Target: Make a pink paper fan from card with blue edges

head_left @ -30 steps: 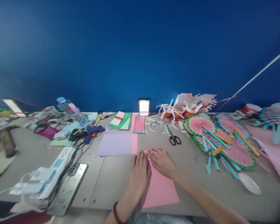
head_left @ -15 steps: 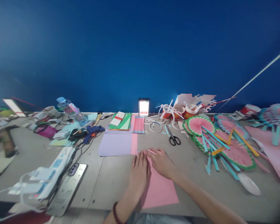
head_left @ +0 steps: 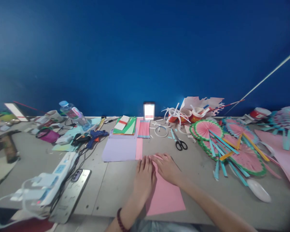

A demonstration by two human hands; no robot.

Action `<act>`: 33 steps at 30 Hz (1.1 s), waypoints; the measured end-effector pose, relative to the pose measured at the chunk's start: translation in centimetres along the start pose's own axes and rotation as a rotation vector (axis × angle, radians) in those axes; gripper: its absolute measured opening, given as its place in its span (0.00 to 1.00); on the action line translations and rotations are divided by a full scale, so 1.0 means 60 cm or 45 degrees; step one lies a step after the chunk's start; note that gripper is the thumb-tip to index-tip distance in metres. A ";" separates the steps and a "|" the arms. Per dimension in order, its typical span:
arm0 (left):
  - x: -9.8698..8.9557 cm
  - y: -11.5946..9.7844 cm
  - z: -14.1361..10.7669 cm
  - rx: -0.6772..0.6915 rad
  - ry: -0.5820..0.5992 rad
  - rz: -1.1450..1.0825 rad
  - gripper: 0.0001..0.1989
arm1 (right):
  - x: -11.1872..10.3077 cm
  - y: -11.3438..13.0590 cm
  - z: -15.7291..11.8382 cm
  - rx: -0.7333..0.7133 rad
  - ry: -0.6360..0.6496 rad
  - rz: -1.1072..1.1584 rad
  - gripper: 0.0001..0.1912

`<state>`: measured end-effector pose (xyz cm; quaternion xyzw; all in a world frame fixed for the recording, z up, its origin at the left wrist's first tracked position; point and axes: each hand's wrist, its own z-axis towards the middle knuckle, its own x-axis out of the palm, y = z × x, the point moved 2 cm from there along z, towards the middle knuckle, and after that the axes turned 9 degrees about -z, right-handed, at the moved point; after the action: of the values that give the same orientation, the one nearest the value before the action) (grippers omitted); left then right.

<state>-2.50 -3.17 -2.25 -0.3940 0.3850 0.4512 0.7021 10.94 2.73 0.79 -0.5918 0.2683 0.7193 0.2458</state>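
Note:
A sheet of pink paper (head_left: 167,196) lies on the grey table in front of me, its near edge close to the table's front. My left hand (head_left: 145,177) lies along the paper's left side, fingers stretched forward and pressed down. Across the far end of the sheet rests my right hand (head_left: 167,167), palm down, its fingers reaching toward the left fingertips. Both hands are open and flat, and they cover the paper's far and left edges. Beyond them sit a purple sheet (head_left: 119,149) and a pink strip (head_left: 139,151).
Black-handled scissors (head_left: 181,145) lie beyond my right hand. Paper fans (head_left: 247,159) and a white spoon-shaped piece (head_left: 258,190) are at the right. On the left are a phone (head_left: 71,195), a power strip (head_left: 60,175), a blue glue gun (head_left: 94,137) and a bottle (head_left: 74,114).
Both hands and the pink paper stay almost where they were. The view has shifted very slightly.

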 end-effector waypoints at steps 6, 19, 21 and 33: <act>-0.006 -0.001 0.002 -0.030 0.053 0.012 0.23 | -0.001 0.000 -0.002 0.020 -0.026 0.049 0.27; -0.030 -0.001 0.007 -0.052 0.120 -0.043 0.25 | -0.006 0.009 0.000 0.100 -0.059 0.054 0.26; -0.030 -0.001 0.007 -0.045 0.127 -0.049 0.25 | -0.004 0.010 -0.002 0.138 -0.068 0.030 0.24; -0.044 -0.005 0.014 -0.169 0.267 -0.061 0.24 | 0.001 -0.001 -0.013 0.331 -0.225 -0.119 0.18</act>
<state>-2.88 -3.37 0.53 -0.4938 0.4160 0.4152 0.6409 11.52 2.23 0.58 -0.5014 0.3087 0.7156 0.3759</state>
